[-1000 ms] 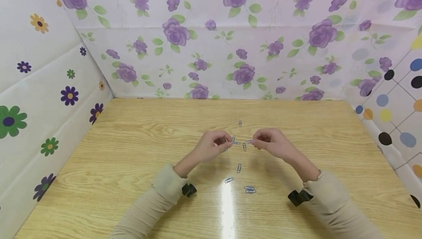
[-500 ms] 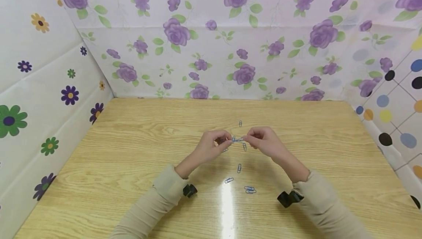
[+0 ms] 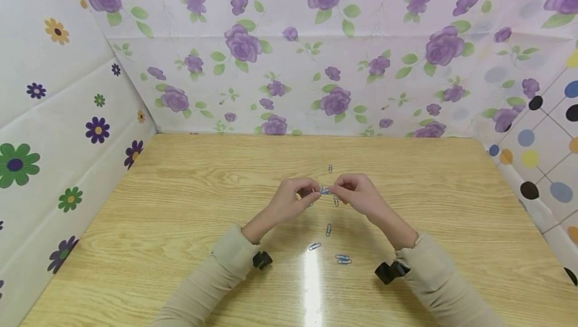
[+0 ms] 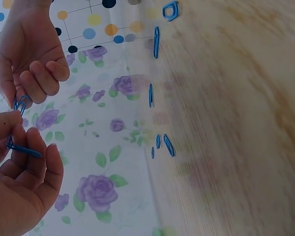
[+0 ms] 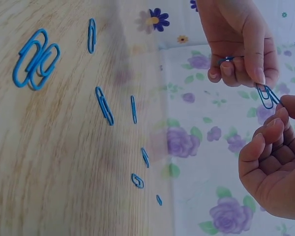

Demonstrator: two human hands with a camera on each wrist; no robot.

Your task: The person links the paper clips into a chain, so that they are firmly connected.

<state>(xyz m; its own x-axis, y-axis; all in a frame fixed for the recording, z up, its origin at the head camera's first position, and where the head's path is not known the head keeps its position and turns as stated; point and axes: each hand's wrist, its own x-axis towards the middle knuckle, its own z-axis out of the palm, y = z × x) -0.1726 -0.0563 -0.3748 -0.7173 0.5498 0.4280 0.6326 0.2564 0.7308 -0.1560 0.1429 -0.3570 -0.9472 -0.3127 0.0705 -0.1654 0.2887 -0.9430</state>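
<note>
My left hand (image 3: 293, 199) and my right hand (image 3: 356, 194) meet above the table, fingertips almost together. Between them is a blue wire paper clip (image 5: 268, 97), its loops overlapping at the fingertips. The left thumb and finger pinch one end, while the right thumb and forefinger pinch the other. Another blue paper clip (image 4: 27, 150) hangs across the left hand's curled fingers, joined near the pinch. In the right wrist view, part of that clip shows under the left fingers (image 5: 228, 73). The fingertips hide some of the wire.
Loose blue paper clips lie on the wooden table (image 3: 203, 176): one farther back (image 3: 330, 169), one under the right hand, a paper clip (image 3: 328, 230) in front, another paper clip (image 3: 314, 247), and an overlapping pair (image 3: 343, 259). A flowered sheet (image 3: 289, 66) stands behind the table.
My right hand has moved left with its paper clip, closing the gap to the left hand's clips. The left hand has stayed nearly in place; the table clips have not moved.
</note>
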